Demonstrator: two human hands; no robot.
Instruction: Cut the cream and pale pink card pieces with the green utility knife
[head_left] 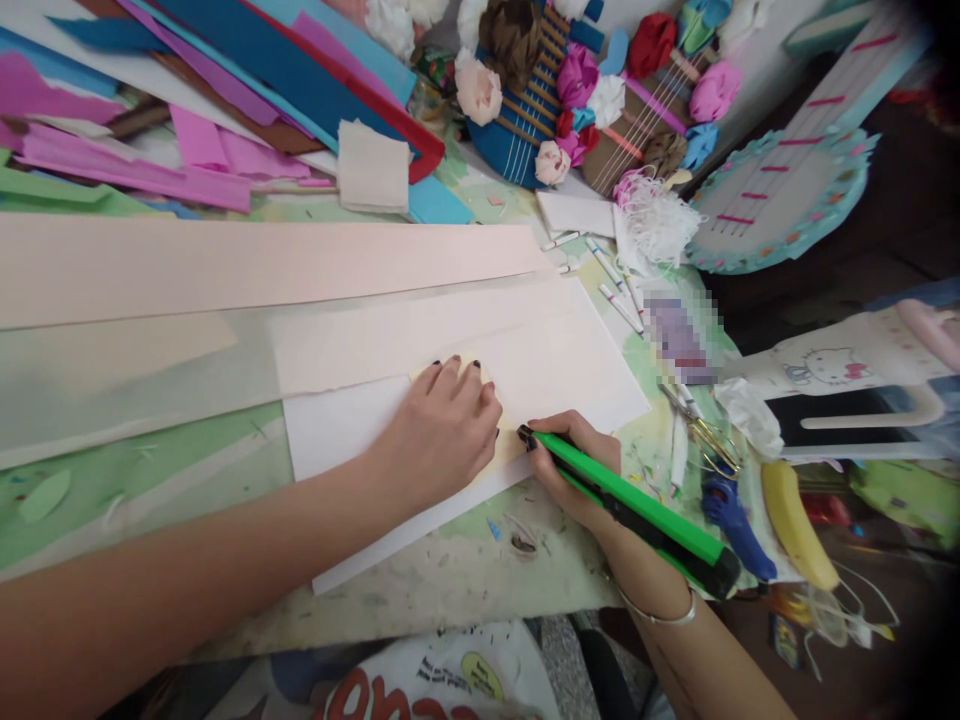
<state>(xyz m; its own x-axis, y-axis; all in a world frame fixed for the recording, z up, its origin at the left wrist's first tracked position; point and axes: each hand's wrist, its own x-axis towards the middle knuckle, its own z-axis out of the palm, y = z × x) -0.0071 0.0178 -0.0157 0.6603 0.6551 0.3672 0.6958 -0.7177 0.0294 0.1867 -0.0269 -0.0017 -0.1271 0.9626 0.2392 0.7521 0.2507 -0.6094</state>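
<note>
My left hand [439, 435] rests palm down, fingers slightly bent, on a pale yellow piece of paper [511, 458]. That piece lies over a white sheet [341, 435] on the table. My right hand [574, 470] is closed around a green utility knife [637, 508]. Its dark tip end meets the pale yellow paper just right of my left fingers. Whether the blade is out, I cannot tell. Long strips of cream paper [262, 265] stretch leftward above my left hand.
Behind are coloured paper [202, 150] and paper-flower-decorated instrument models [517, 120]. To the right lie markers [619, 305], scissors [705, 430], a blue glue gun [731, 515] and a banana [799, 525]. The table's front edge [420, 625] runs close to me.
</note>
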